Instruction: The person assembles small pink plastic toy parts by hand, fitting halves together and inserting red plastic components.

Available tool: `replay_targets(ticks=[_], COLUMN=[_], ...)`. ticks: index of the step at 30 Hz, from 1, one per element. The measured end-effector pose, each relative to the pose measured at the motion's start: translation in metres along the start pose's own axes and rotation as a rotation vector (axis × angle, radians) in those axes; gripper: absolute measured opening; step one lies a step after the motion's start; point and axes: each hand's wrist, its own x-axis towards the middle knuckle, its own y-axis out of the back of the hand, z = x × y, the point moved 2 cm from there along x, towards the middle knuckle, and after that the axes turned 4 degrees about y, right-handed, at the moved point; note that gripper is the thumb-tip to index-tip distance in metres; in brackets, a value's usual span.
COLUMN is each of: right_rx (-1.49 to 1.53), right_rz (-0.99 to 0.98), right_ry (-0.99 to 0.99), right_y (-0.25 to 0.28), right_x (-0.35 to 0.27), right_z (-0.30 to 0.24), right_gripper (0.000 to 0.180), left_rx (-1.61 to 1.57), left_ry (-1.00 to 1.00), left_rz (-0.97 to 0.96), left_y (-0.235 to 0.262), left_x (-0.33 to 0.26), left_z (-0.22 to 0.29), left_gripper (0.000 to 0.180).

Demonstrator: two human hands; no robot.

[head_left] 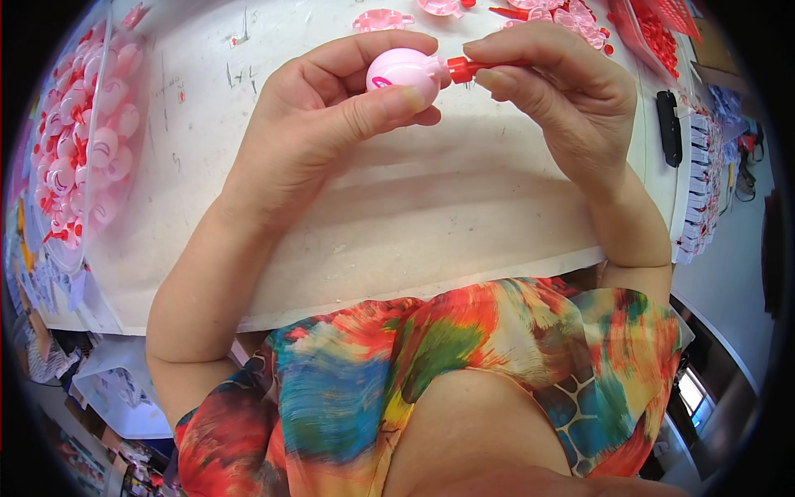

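Note:
My left hand (331, 108) is closed around a rounded pink plastic piece (396, 68) with a darker pink mark on its side. Its narrow neck points right, toward my other hand. My right hand (571, 99) pinches a slim red plastic piece (460, 69) between thumb and fingers. The wider red end meets the neck of the pink piece; whether it is fixed there I cannot tell. Both hands are raised over the far part of the white table (397, 240).
At the left stands a clear container (103, 91) full of similar pink and red pieces. Pink half shells (383, 20) and small red parts lie at the far edge. A red basket (654, 41) of red parts is far right, near a black tool-like object (668, 128).

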Motion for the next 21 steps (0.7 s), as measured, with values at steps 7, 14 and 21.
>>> replay_targets(ticks=[7,14,21], right_rx=[-0.034,-0.241,-0.270], right_rz=[-0.065,-0.180,-0.171], right_ry=[0.064,0.322,0.398], right_y=[0.001,0.003,0.003], right_x=[0.003,0.009,0.010], right_z=[0.002,-0.001,0.002], right_gripper=[0.015,0.015,0.015], left_rx=[0.038,0.080,0.063], left_ry=[-0.007,-0.021,0.007], left_rz=[-0.032,-0.054,-0.036], left_y=[0.001,0.003,0.001], left_x=[0.000,0.001,0.000], left_z=[0.001,-0.002,0.001], left_gripper=[0.045,0.044,0.045])
